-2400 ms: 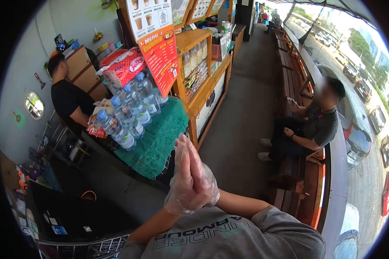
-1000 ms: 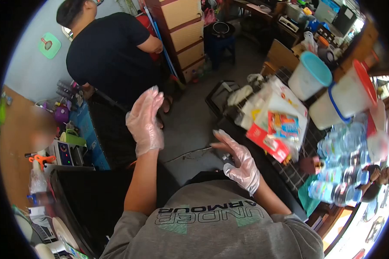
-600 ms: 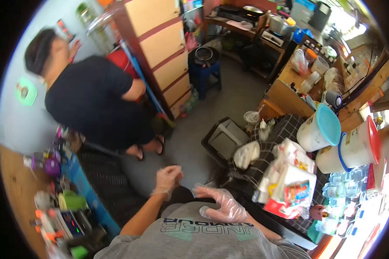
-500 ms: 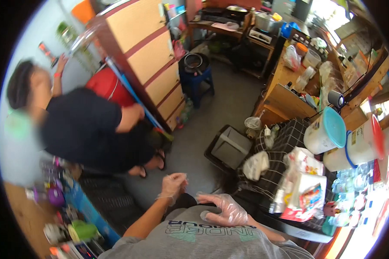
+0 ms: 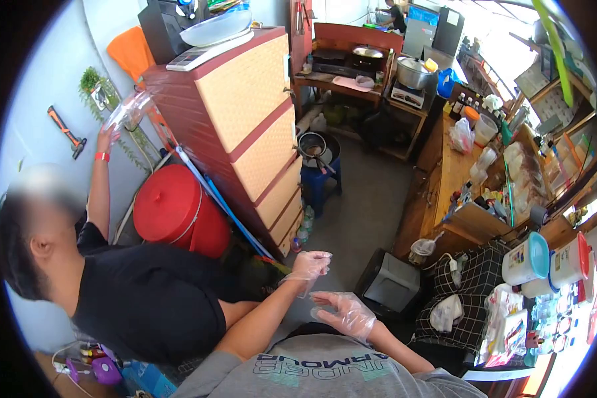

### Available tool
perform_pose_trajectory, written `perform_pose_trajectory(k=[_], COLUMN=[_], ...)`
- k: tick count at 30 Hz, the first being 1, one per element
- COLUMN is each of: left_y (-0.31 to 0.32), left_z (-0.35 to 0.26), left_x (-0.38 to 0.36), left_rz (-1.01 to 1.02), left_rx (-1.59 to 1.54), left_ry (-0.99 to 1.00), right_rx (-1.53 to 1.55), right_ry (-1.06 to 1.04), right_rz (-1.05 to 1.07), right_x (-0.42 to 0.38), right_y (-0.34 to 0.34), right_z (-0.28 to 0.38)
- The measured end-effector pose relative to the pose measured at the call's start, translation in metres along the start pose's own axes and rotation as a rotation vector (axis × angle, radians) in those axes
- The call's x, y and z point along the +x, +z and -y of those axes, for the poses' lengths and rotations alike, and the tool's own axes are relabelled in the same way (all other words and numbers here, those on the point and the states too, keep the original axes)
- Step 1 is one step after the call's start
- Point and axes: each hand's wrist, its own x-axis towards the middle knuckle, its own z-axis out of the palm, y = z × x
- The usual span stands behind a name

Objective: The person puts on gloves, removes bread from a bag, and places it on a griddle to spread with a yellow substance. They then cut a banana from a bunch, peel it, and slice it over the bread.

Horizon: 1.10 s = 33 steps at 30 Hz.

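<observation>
My left hand [image 5: 310, 266], in a clear plastic glove, is raised in front of my body with its fingers curled together. Nothing shows in it. Just below and to the right, my right hand [image 5: 347, 315] wears a similar clear glove. Its fingers are apart and it holds nothing. The two hands are close but not touching, above the front of my grey shirt [image 5: 312, 371].
On the left, a person in a black shirt [image 5: 152, 298] reaches toward clear plastic [image 5: 129, 109] by the wall. Beyond stand a red lidded bucket [image 5: 169, 202] and drawer cabinet [image 5: 245, 99]. A grey bin [image 5: 393, 282] and lidded tubs [image 5: 525, 260] are on the right.
My view has turned and shifted, so the cabinet and wall show more fully. My hands remain raised close together. The other person now appears nearer, arm still stretched toward the wall.
</observation>
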Motion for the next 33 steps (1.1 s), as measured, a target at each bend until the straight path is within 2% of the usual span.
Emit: perform_pose_trajectory(k=[2, 5, 8, 9, 11, 12, 14, 15, 17, 19, 22, 25, 27, 30, 32, 33], left_y=[-0.006, -0.012, -0.013, -0.021, -0.025, -0.021, -0.018, -0.02, -0.018, -0.011, 0.018, 0.059, 0.097, 0.163, 0.211, 0.231], left_z=[0.004, 0.015, 0.014, 0.02, 0.03, 0.016, -0.008, -0.014, -0.025, -0.03, -0.034, -0.056, -0.089, -0.126, -0.158, -0.165], left_x=[0.025, 0.064, 0.112, 0.135, 0.184, 0.198, 0.212, 0.223, 0.246, 0.277, 0.335, 0.401, 0.441, 0.501, 0.522, 0.539], left_rz=[0.032, 0.051, 0.129, 0.256, 0.343, 0.357, 0.246, 0.274, 0.246, 0.295, 0.298, 0.511, 0.686, 0.695, 0.787, 0.913], left_rx=[-0.032, -0.023, 0.018, 0.008, -0.112, -0.103, 0.045, 0.077, 0.139, 0.119, 0.096, 0.081, 0.272, 0.375, 0.435, 0.451], left_ry=[0.004, -0.124, -0.19, -0.132, -0.192, -0.199, -0.33, -0.357, -0.425, -0.484, -0.512, -0.498, -0.419, -0.468, -0.431, -0.384], right_rx=[-0.046, -0.023, -0.096, -0.152, -0.094, -0.087, -0.347, -0.408, -0.463, -0.434, -0.458, -0.403, -0.319, -0.253, -0.218, -0.205], right_ry=[-0.017, -0.008, 0.103, 0.066, 0.146, 0.153, 0.214, 0.227, 0.16, 0.186, 0.175, 0.244, 0.294, 0.354, 0.34, 0.358], right_rz=[0.015, 0.006, 0.083, 0.058, 0.031, 0.015, 0.068, 0.048, -0.064, -0.085, -0.229, -0.299, -0.295, -0.414, -0.568, -0.606], right_x=[0.02, 0.043, 0.074, 0.085, 0.11, 0.123, 0.15, 0.162, 0.179, 0.198, 0.215, 0.234, 0.245, 0.253, 0.252, 0.25], right_y=[-0.006, -0.019, -0.057, -0.071, -0.102, -0.122, -0.166, -0.187, -0.226, -0.264, -0.306, -0.344, -0.359, -0.38, -0.388, -0.394], right_z=[-0.001, -0.015, -0.039, -0.05, -0.062, -0.063, -0.059, -0.058, -0.06, -0.059, -0.065, -0.069, -0.067, -0.064, -0.068, -0.071])
